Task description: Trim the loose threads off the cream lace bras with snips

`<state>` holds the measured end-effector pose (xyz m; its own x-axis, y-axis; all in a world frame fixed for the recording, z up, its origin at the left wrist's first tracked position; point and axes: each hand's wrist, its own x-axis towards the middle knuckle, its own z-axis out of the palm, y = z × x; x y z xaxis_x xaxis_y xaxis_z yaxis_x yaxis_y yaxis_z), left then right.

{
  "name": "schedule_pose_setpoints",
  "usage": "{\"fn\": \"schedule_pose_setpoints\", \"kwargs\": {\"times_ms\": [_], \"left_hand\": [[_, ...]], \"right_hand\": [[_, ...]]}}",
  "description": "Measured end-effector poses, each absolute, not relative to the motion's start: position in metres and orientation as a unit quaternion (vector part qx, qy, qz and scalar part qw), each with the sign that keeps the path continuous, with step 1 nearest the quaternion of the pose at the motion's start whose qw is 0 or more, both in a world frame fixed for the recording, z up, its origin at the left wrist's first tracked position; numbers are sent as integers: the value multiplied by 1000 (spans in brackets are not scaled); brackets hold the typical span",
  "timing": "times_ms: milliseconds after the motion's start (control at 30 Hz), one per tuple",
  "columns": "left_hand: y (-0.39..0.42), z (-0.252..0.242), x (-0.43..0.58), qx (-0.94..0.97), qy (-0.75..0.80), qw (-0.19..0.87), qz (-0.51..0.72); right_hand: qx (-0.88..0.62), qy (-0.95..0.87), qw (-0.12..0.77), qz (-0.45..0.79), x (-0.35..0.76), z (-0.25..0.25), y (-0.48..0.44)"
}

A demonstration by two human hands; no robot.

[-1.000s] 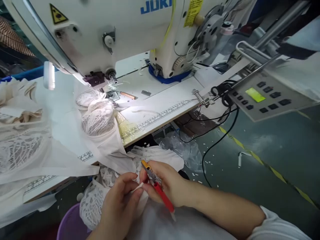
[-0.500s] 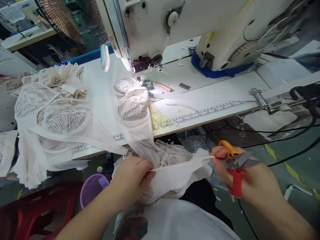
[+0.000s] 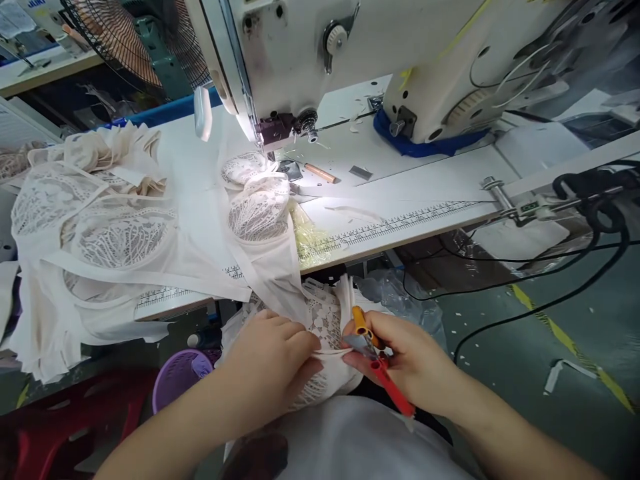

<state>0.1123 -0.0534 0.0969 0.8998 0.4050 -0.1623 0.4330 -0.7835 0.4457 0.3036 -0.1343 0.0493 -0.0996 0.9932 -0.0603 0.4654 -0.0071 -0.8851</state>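
My left hand (image 3: 273, 363) is closed, pinching the edge of a white lace bra (image 3: 327, 320) that lies over my lap. Close beside it, my right hand (image 3: 420, 357) holds small scissors (image 3: 393, 387) with orange and red handles. The blades lie across its fingers, near the fabric edge. Thumb and fingertips of that hand also meet the bra's edge, a short way from the left hand. Part of the bra hangs from the table, up to its lace cups (image 3: 260, 207) by the sewing machine needle.
A white sewing machine (image 3: 295, 60) stands over the table (image 3: 425, 180), which has a printed ruler along its front edge. More lace bras (image 3: 120, 243) are piled at left. A purple basket (image 3: 175, 380) and red stool (image 3: 85, 420) stand below. A fan (image 3: 115, 40) is behind.
My right hand has moved left with the scissors, close to my left hand. The fabric edge stretched between the hands is now bunched and short. The view has shifted slightly.
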Motion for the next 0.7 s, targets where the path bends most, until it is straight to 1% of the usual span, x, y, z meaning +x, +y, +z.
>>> {"fn": "schedule_pose_setpoints", "kwargs": {"times_ms": [100,233,400,533,633,700], "left_hand": [[-50,97,104,944,218,248,0],[-50,96,106,944,211,253,16],[-51,97,111,946,198,257,-27],[-43,105,104,945,199,254,-48],[-30,109,90,931,202,303,-37],[-23,110,79,901,210,378,-11]], "right_hand": [[-582,-608,340,420,305,47,-137],[-545,-559,393,485,298,44,-138],[-482,-571,446,493,291,41,-135],[-472,-575,451,492,293,39,-134],[-477,-578,443,492,297,36,-135],[-478,-583,435,491,299,34,-135]]}}
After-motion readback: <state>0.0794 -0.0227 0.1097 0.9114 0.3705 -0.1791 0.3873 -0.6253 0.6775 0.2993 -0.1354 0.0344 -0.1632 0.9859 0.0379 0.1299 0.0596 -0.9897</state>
